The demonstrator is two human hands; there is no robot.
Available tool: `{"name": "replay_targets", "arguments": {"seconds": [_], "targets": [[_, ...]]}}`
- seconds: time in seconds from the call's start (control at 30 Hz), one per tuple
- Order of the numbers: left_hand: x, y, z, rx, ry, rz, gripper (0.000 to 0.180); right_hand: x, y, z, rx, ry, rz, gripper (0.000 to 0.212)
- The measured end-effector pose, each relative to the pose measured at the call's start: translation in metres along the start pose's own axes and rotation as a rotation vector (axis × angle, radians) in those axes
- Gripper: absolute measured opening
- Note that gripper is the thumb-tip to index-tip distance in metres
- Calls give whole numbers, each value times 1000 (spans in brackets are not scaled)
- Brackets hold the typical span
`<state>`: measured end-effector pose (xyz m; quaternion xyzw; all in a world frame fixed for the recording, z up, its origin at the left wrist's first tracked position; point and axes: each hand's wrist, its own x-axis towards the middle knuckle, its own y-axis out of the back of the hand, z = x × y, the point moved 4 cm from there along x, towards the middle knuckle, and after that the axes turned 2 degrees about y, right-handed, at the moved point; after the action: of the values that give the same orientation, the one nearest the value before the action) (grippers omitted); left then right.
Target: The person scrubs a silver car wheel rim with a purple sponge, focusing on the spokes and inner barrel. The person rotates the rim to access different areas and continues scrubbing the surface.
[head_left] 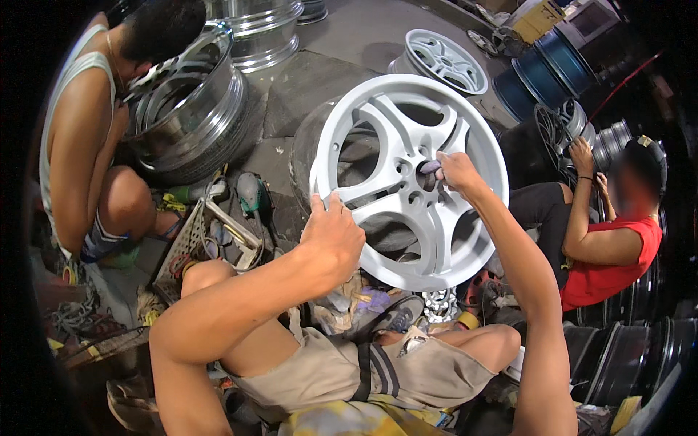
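Note:
A large grey-white alloy wheel rim [471, 240] is tilted up in front of my knees, its spoked face towards me. My left hand [333, 236] grips its lower left edge, fingertips over the lip beside a spoke. At the hub my right hand [456, 172] pinches a small purple-grey piece [430, 167], perhaps folded sandpaper, against the edge of the centre hole. My fingers partly cover that piece. Behind the rim, a dark tyre-like ring [299, 156] partly shows.
A second pale rim [447, 62] lies farther back. At left, a person [83, 138] crouches by a shiny rim [196, 123]; another in red [611, 254] sits at right. A plastic basket [190, 243] and green power tool [251, 195] lie left. Blue rims [545, 73] stand back right.

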<state>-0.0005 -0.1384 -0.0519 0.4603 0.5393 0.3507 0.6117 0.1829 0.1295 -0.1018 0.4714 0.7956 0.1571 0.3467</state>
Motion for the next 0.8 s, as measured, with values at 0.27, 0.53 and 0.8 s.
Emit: {"name": "replay_targets", "arguments": {"seconds": [0.27,0.53,0.8], "targets": [[7,-2,3,-4,-7,-65,65,-39,-3,6,-900,770,-238,36],[7,6,6,-84,-34,-50,61,-40,21,-37,-1587,1516,-48,17],[3,-3,-2,-108,-59,15,57,-42,46,-54,-208,489,-106,39]]}}
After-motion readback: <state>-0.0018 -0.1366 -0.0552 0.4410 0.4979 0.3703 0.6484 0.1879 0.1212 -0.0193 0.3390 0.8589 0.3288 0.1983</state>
